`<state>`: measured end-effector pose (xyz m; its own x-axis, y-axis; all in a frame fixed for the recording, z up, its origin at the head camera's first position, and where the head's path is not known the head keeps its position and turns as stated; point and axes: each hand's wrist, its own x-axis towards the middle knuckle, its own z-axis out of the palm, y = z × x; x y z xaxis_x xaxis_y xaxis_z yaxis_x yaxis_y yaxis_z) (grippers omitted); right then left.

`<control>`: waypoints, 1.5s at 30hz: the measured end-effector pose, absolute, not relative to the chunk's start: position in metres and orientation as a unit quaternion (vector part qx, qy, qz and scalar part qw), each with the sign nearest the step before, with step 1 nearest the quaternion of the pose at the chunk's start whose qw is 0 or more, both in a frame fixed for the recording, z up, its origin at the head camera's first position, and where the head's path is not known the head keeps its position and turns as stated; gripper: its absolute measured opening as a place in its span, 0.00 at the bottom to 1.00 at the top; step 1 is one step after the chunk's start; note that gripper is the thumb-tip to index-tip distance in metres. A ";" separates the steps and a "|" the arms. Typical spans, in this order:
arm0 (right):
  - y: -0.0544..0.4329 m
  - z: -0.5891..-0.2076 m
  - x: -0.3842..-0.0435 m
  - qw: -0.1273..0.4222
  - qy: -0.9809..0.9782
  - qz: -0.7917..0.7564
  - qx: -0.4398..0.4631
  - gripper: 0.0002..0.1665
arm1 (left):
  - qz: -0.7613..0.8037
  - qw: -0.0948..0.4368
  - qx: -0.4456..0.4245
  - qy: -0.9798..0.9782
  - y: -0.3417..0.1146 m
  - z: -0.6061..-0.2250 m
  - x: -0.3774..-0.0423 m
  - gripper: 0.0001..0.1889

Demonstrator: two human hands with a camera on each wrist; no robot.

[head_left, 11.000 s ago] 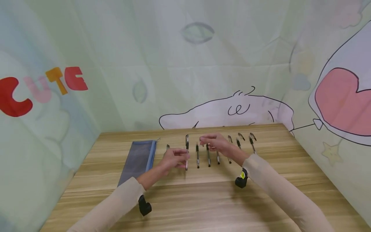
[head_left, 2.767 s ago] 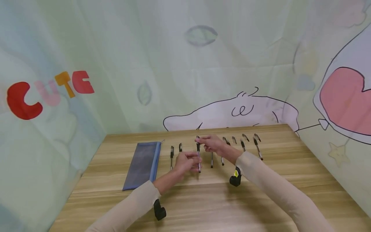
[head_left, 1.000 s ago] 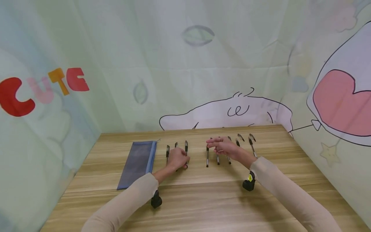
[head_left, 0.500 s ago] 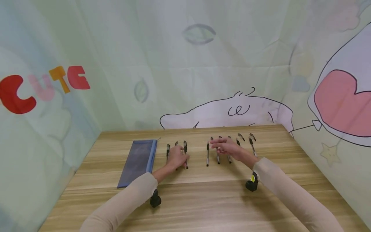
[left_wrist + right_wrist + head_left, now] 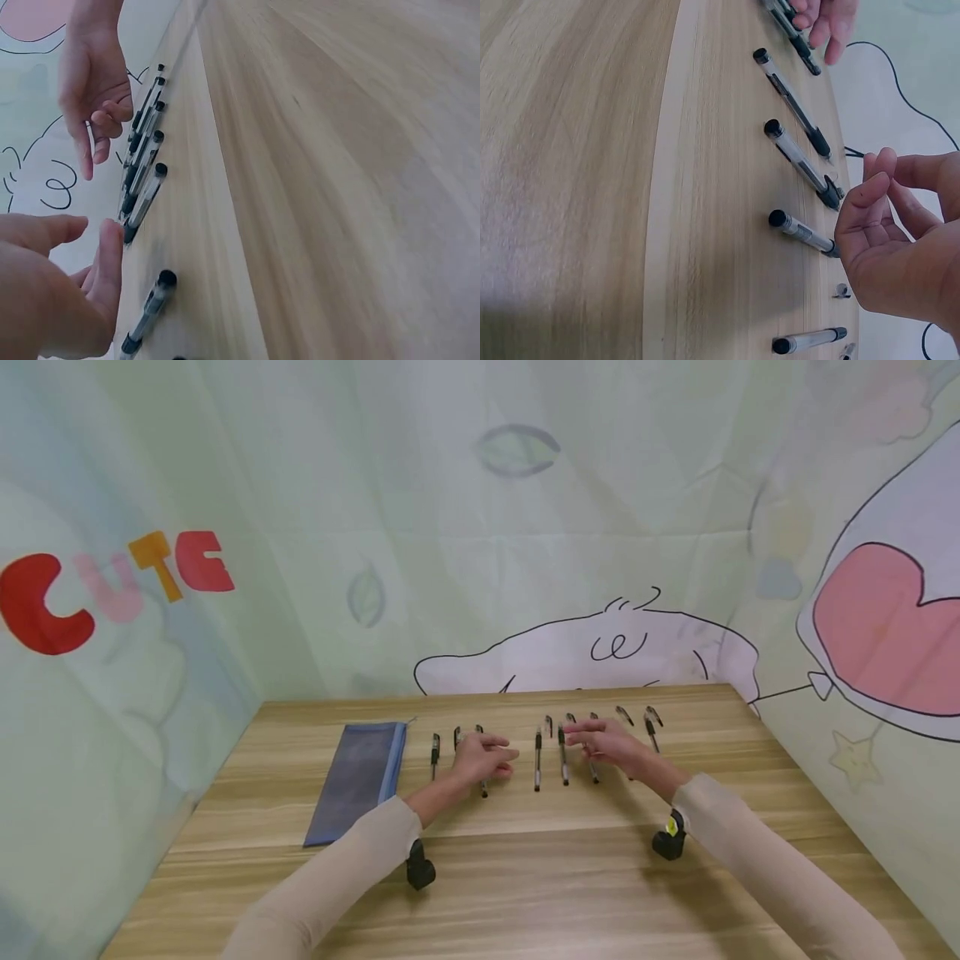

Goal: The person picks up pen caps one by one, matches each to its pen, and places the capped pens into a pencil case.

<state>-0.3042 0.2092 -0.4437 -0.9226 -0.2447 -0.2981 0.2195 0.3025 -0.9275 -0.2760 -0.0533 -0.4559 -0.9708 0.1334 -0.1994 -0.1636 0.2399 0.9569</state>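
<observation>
My left hand hovers over the third capped gel pen from the left, fingers loosely extended and holding nothing. Two more capped pens, a left one and a middle one, lie beside it. My right hand hangs above the uncapped pens, fingertips bent close together; in the right wrist view nothing shows between them. An uncapped pen lies between the hands, with another uncapped pen at the right fingertips. Behind them rest loose caps, such as a black clip cap. The right hand partly hides further pens.
A blue-grey mesh zip pouch lies flat at the left of the wooden table. Farther right are an uncapped pen and loose caps, one cap near the back edge. A printed curtain hangs behind the table.
A pen held by both hands 2.8 s ago now lies capped as third in the left group. My left hand has let go of it and shifted right; my right hand has drifted right.
</observation>
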 end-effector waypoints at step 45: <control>0.226 -0.451 -0.301 0.195 0.772 -0.605 -0.012 0.24 | 0.606 0.187 -0.025 0.773 -0.029 -0.453 -0.278 0.19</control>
<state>-0.3011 0.2256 -0.4510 -0.9240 -0.2544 -0.2855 0.2162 0.2683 -0.9388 -0.2777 -0.0290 -0.4526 -0.9291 0.1871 -0.3190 -0.2650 0.2647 0.9272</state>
